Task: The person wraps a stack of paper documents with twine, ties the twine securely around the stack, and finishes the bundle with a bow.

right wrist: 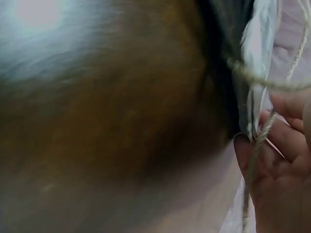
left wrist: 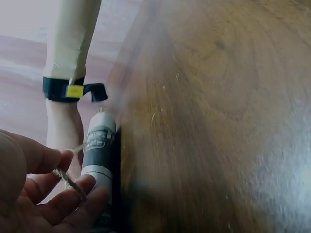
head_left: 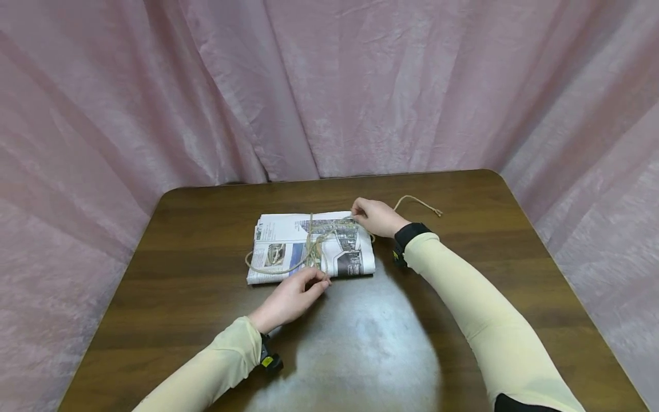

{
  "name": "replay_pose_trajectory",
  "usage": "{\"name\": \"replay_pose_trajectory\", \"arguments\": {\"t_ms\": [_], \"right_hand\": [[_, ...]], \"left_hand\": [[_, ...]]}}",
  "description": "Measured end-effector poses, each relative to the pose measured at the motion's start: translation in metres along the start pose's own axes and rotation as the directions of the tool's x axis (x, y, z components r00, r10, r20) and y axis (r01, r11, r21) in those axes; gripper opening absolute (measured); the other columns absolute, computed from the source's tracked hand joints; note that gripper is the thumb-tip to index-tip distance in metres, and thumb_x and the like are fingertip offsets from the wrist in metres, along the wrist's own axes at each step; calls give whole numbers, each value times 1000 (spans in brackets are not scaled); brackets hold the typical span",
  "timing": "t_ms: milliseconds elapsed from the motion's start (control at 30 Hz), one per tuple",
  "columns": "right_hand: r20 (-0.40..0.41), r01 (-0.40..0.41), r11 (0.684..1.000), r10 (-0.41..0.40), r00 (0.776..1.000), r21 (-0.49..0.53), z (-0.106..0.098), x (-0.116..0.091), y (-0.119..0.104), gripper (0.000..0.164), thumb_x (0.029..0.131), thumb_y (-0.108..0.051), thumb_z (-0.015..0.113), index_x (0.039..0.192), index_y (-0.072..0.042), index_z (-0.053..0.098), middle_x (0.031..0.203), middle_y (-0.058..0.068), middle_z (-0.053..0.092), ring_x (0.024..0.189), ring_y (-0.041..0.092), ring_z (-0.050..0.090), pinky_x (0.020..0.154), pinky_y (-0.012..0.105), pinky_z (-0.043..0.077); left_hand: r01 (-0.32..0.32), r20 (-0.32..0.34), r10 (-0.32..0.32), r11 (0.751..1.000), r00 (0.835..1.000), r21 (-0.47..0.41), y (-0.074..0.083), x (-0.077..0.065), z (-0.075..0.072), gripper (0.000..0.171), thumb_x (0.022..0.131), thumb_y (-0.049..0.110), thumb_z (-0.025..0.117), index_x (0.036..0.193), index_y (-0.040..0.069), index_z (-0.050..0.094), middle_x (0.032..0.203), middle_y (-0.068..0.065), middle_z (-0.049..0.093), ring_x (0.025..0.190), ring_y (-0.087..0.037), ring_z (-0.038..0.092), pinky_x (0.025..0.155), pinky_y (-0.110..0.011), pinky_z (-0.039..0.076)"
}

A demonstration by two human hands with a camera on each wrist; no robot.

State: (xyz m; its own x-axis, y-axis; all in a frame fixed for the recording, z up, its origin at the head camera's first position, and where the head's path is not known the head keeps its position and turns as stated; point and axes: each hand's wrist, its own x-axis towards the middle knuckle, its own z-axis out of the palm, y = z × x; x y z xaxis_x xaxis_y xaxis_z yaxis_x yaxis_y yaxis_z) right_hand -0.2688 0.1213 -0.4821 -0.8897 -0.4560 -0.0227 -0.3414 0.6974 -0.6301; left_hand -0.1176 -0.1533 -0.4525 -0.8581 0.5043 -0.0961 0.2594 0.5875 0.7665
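"Where's the newspaper?"

"My folded newspaper stack (head_left: pixel 293 232) lies flat on the wooden table (head_left: pixel 370 337), toward its far side, printed page up. Some string (left wrist: pixel 71 182) runs across the top and crosses itself near the middle of the page. One loop of it swings out past the left edge of the paper."

"And your left hand?"

"My left hand (head_left: pixel 294 296) is at the near edge of the stack, thumb and fingers curled in, pinching the string. Whether my fingers touch the paper too, I can't tell."

"The right one?"

"My right hand (head_left: pixel 379 217) is at the far right corner, with the string pinched in its fingers and trailing across them. Beyond my knuckles, a loose end (head_left: pixel 419 202) of it bends over the table."

"What else is around you?"

"A pink curtain (head_left: pixel 370 86) hangs behind the table. I have pale yellow sleeves (head_left: pixel 479 309) on, and a black strap (head_left: pixel 410 233) circles my right wrist."
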Motion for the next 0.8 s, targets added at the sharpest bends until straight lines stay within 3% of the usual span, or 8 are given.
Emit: {"name": "replay_pose_trajectory", "arguments": {"t_ms": [200, 367, 600, 800], "right_hand": [[-67, 107, 984, -118, 991, -140, 2, -27, 7, 3, 99, -9, 67, 98, -9, 70, 95, 4, 65, 89, 23, 58, 84, 41, 48], [-82, 115, 982, -128, 988, -148, 2, -62, 4, 5, 94, -5, 69, 93, -9, 72, 91, 3, 61, 81, 19, 56, 75, 37, 49], [-5, 155, 974, -158, 987, -163, 13, -101, -18, 9, 90, -7, 71, 89, -16, 70, 87, -4, 56, 76, 11, 52, 70, 32, 49], [90, 216, 974, -210, 974, -67, 33, -119, -39, 10, 91, -10, 72, 88, -18, 67, 84, -9, 55, 77, 7, 51, 70, 27, 47]], "left_hand": [[25, -73, -25, 1000, 997, -1, -8, 3, -7, 12, 104, 22, 62, 101, 14, 70, 99, 6, 64, 92, -13, 57, 86, -37, 47], [62, -123, -63, 998, 990, -13, -19, 11, -17, 13, 104, 21, 60, 99, 12, 68, 97, 2, 62, 91, -16, 55, 84, -37, 45], [137, -201, -130, 990, 971, 25, -35, 26, -37, 16, 104, 22, 56, 96, 11, 66, 101, -5, 60, 96, -22, 54, 87, -39, 43], [154, -225, -136, 986, 965, 61, -43, 39, -50, 23, 106, 25, 52, 103, 9, 69, 110, -9, 61, 104, -25, 56, 92, -41, 44]]}}
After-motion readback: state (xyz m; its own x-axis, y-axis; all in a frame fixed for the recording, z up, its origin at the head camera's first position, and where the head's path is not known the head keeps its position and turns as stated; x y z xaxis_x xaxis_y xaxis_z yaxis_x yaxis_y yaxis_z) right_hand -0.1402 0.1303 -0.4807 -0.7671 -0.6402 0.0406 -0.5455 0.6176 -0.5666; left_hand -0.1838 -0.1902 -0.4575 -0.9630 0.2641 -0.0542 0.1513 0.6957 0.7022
